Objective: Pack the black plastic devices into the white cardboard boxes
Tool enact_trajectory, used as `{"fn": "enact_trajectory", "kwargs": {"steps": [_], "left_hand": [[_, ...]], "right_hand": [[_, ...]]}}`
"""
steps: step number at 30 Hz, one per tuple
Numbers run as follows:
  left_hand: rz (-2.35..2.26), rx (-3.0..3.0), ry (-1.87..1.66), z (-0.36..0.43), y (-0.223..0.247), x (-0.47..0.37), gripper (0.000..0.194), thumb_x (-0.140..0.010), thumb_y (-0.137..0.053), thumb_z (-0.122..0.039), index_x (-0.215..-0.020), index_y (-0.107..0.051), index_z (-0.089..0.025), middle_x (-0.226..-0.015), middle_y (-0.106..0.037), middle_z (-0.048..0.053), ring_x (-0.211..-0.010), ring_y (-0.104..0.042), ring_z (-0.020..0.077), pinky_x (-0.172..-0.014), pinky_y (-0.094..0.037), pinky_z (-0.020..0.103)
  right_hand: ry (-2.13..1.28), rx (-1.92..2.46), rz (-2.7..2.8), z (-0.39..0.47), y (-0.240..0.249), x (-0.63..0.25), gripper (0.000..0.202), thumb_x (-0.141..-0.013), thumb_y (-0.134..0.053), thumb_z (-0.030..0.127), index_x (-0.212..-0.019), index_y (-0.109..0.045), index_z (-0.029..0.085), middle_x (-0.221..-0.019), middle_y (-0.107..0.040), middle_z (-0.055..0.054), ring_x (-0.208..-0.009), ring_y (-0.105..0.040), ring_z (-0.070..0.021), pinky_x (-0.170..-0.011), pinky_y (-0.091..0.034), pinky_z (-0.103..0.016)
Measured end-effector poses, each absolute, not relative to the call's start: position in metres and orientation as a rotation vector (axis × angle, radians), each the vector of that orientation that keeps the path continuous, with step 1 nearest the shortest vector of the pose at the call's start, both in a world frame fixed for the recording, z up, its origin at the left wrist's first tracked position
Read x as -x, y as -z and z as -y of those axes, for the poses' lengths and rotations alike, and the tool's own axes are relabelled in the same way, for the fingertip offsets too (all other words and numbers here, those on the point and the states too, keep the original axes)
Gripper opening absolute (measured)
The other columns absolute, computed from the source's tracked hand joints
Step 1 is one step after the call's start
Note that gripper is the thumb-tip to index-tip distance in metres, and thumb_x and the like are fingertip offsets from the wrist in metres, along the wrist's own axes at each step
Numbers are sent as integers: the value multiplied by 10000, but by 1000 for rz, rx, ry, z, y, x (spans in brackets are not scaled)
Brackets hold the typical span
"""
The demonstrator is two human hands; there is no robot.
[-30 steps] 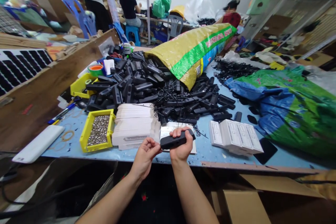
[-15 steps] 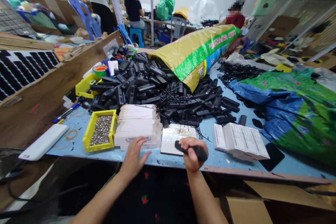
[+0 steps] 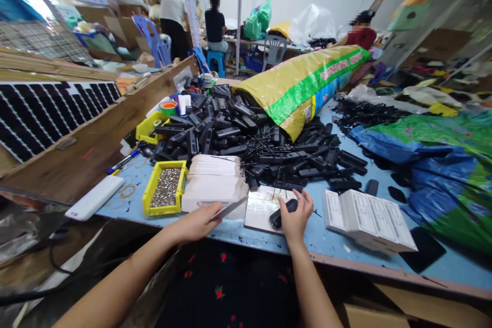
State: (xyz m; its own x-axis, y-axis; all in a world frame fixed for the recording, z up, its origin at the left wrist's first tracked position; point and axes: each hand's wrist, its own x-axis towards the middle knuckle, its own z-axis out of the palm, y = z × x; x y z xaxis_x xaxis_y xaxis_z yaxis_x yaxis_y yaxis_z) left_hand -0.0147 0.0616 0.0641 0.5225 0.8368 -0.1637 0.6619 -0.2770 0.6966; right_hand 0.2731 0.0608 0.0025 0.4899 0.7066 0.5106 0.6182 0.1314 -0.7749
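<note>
My left hand (image 3: 205,221) pinches a thin flat card (image 3: 232,208) in front of the stack of white cards (image 3: 215,179). On the white board (image 3: 258,211) lies a black plastic piece (image 3: 283,213). My right hand (image 3: 296,215) is at this piece with its fingers spread, thumb near its top edge; whether it grips the piece is hard to tell. A yellow bin (image 3: 146,197) of small metal parts stands left of the stack. Behind the board is a heap of black pieces (image 3: 230,125) with thin black rods.
Folded white printed boxes (image 3: 369,218) stand at the right, beside blue and green sacking (image 3: 442,164). A yellow sack (image 3: 284,82) lies over the heap. A white bar (image 3: 95,197) is at the left. Several people are in the background.
My left hand has closed on a card, lifting it from the stack's front. My right hand has lowered the black piece onto the board and opened its fingers. The view has shifted.
</note>
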Motion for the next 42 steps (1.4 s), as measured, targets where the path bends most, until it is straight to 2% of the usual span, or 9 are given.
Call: {"fn": "enact_trajectory", "kwargs": {"steps": [6, 12, 14, 16, 19, 25, 32, 36, 42], "left_hand": [[-886, -1366, -605, -40, -57, -15, 468, -779, -574, -298, -1230, -500, -196, -1054, -644, 80, -948, -602, 227, -851, -461, 352], [-1062, -1516, -539, -32, -34, -5, 937, -579, -781, -364, -1341, -259, -212, -1010, -637, 70, -878, -610, 232, -823, -464, 361], [-1124, -1682, -489, -31, -43, 1, 902, -648, -744, -386, -1374, -233, -227, -1034, -638, 79, -909, -607, 241, -859, -445, 368], [-1050, -1843, -474, -30, -56, 0, 615, -785, -617, -378, -1324, -349, -251, -1125, -604, 89, -1009, -577, 237, -923, -407, 360], [-936, -1908, -470, -27, -66, -15, 327, -849, -513, -331, -1162, -480, -240, -1182, -551, 81, -1050, -546, 217, -941, -398, 343], [-1189, -1637, -715, -25, -50, -47, 1066, -629, -722, -274, -1437, -32, -189, -1272, -460, 158, -1101, -540, 266, -956, -408, 398], [-1127, -1672, -590, -29, -59, -47, 1079, -640, -649, -193, -1473, 38, -183, -1119, -592, 113, -935, -607, 247, -885, -438, 386], [-1017, -1637, -596, -29, -49, -45, 1063, -607, -666, -178, -1473, -50, -184, -1183, -564, 107, -1051, -557, 247, -957, -399, 380], [-1142, -1212, -549, -30, -33, -29, 988, -654, -716, -318, -1443, -131, -218, -935, -619, 55, -763, -615, 198, -745, -504, 356]], "right_hand": [[-255, 1074, 1973, -32, -53, -206, 437, -853, -561, 263, -1286, -501, 248, -1287, -466, -114, -1211, -411, -264, -1007, -349, -456], [-512, 1083, 2148, -17, -50, -210, 74, -797, -663, 287, -783, -645, 217, -999, -565, -57, -990, -480, -221, -887, -392, -394], [-666, 1093, 2060, -15, -48, -215, 139, -791, -671, 312, -717, -624, 204, -982, -555, -48, -983, -480, -211, -897, -383, -383], [-811, 1097, 1755, -17, -44, -215, 215, -831, -608, 388, -727, -618, 200, -938, -542, -50, -932, -505, -192, -862, -414, -352], [-1113, 1053, 1317, -22, -36, -207, 344, -885, -469, 499, -1014, -614, 215, -897, -564, -50, -783, -558, -155, -699, -481, -276], [-1178, 853, 1528, -22, -41, -201, 433, -846, -514, 548, -1130, -657, 254, -1231, -584, -79, -1161, -526, -235, -1010, -400, -406], [-1127, 1069, 1275, -9, -45, -186, 275, -888, -517, 339, -1084, -678, 231, -1114, -662, -59, -1053, -612, -218, -949, -479, -392], [-883, 1041, 1585, 5, -38, -191, 341, -904, -473, 267, -1222, -592, 235, -1265, -572, -58, -1198, -515, -199, -1041, -404, -383], [-695, 1316, 2179, -22, -29, -282, 555, -810, -417, 60, -1341, -458, 217, -1411, -419, -81, -1351, -316, -230, -1119, -198, -537]]}}
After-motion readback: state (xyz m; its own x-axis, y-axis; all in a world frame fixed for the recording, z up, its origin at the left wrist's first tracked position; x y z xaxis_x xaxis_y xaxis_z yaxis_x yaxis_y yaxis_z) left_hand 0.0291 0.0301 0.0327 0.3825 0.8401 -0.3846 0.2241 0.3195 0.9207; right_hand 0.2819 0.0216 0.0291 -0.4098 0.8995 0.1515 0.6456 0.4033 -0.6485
